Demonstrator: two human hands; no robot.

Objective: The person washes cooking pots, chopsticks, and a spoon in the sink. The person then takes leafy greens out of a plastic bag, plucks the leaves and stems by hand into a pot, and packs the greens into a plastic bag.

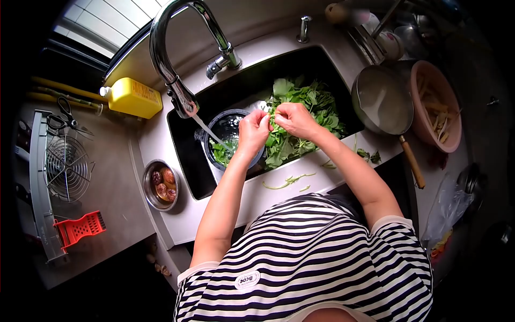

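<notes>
My left hand (254, 130) and my right hand (296, 120) meet over the sink, fingertips pinched together. Between them is a bit of green vegetable stem (272, 117), mostly covered by the fingers. Beneath and beyond my right hand, a large heap of leafy greens (306, 99) fills the sink's right side. Below my left hand stands a dark round basin (232, 114) with water and some green leaves (220, 154) in it. A stream of water runs into it from the chrome faucet (185, 102).
Stem scraps (289, 181) lie on the sink's front ledge. Left are a metal bowl (148, 185) of brownish-red round items, a yellow jug (134, 98), scissors (67, 122) and a red grater (83, 228). A wooden-handled pan (382, 102) and a pink basin (456, 129) stand right.
</notes>
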